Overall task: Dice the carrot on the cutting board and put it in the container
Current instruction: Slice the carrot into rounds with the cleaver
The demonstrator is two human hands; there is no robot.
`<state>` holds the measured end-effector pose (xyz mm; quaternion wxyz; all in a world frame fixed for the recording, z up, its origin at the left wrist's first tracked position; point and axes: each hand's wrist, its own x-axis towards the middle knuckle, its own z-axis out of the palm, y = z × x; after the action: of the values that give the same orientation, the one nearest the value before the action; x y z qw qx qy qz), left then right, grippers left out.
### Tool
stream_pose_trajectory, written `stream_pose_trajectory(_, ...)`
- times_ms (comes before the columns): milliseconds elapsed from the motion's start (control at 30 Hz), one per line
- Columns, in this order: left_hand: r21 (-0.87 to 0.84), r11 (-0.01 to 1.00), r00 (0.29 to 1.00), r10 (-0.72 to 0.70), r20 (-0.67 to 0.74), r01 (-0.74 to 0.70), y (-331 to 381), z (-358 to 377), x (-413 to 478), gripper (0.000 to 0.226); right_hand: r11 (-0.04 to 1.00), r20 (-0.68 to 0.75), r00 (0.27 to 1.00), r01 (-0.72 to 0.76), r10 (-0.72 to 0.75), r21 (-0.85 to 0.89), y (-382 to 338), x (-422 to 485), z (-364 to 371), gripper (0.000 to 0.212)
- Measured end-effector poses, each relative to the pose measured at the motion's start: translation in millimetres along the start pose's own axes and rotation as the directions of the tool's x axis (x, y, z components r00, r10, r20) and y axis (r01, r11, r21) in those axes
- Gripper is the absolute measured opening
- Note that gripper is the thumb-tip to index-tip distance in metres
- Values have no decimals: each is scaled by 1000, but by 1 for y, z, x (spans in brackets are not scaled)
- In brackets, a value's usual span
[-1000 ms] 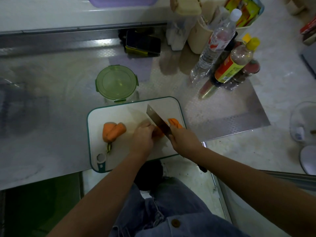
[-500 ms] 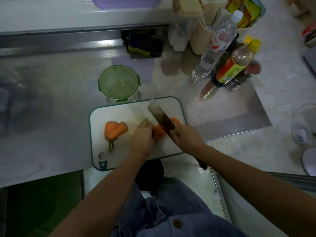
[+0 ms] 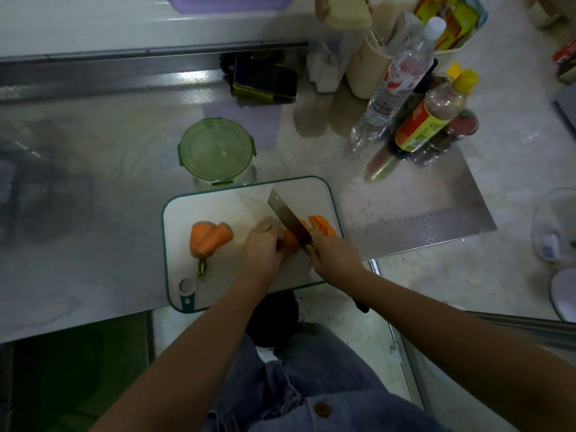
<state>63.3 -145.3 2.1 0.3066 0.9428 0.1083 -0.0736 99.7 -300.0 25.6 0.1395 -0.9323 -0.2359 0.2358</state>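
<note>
A white cutting board [image 3: 237, 210] with a teal rim lies at the counter's front edge. My left hand [image 3: 260, 252] holds a carrot piece [image 3: 291, 240] down on it, fingers curled over the piece. My right hand [image 3: 335, 255] grips a cleaver [image 3: 288, 221] whose blade stands in that piece. A cut carrot chunk [image 3: 322, 226] lies to the right of the blade. Two thick carrot pieces [image 3: 208, 238] and a stem end [image 3: 202, 266] sit at the board's left. The round green-lidded container [image 3: 216, 151] stands closed just behind the board.
Bottles [image 3: 402, 79] and a sauce bottle [image 3: 433, 120] stand at the back right beside a beige utensil holder [image 3: 364, 67]. A dark phone [image 3: 265, 79] lies by the back wall. A glass bowl [image 3: 558, 226] sits at the far right.
The cleaver rose and came down again on the carrot piece under my left hand; a cut chunk now lies apart at the right. The other carrot pieces stayed put.
</note>
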Motion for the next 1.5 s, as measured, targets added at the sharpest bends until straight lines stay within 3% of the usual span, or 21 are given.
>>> stream_pose_trajectory(233,-62,998,1000,-16,-11,16,-2,3,0,13,997,-127,992,11,-2,71,4,0,-5,42)
stream_pose_trajectory(367,-84,996,999,-10,-42,7,-3,4,0,10,999,-51,997,50,-50,-13,-5,-5,-22,51)
stream_pose_trajectory(567,-83,996,998,16,-53,-20,-3,3,0,7,999,35,999,7,-5,-40,-13,-9,-27,56)
stream_pose_trajectory(900,-58,998,999,-14,-37,12,-1,2,-1,11,999,-41,998,-37,37,-3,-3,-2,10,55)
stream_pose_trajectory(1100,-63,998,999,-29,-38,27,3,1,-2,11,999,17,1000,-16,16,-36,-2,3,1,56)
stream_pose_trajectory(1233,-24,998,998,-60,-36,60,0,6,-1,12,993,27,1000,-5,8,-122,7,-18,1,38)
stream_pose_trajectory(1333,22,998,998,-54,-13,54,1,4,-3,16,998,3,999,-35,35,-50,7,-24,10,22)
stream_pose_trajectory(1400,36,998,999,-48,-13,48,2,2,-3,18,998,-24,998,-51,50,-39,5,-17,14,25)
stream_pose_trajectory(1500,31,999,999,-42,-16,42,4,1,-4,19,999,-57,997,-44,46,22,3,-9,12,46)
